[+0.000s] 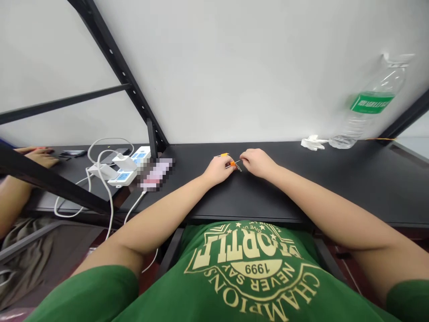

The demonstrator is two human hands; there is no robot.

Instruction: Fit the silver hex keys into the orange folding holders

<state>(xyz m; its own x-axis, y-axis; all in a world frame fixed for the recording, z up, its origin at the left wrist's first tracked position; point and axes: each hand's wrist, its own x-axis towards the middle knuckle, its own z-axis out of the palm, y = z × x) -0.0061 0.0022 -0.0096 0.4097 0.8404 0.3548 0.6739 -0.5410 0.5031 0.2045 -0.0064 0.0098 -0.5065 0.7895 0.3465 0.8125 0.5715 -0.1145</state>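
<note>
Left hand (219,170): small orange piece (233,164), silvery end (238,168); right hand (258,163): thin rod (237,161).

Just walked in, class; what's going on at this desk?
A person in a green shirt holds a small orange thing in the left hand. The right hand is at a thin piece beside it; whether it grips that is too small to tell. Both hands are over the black desk. A power strip lies to the left; a bottle is by the wall on the right.

The table (351,183) leaves room rightward; power strip (133,168) blocks left
</note>
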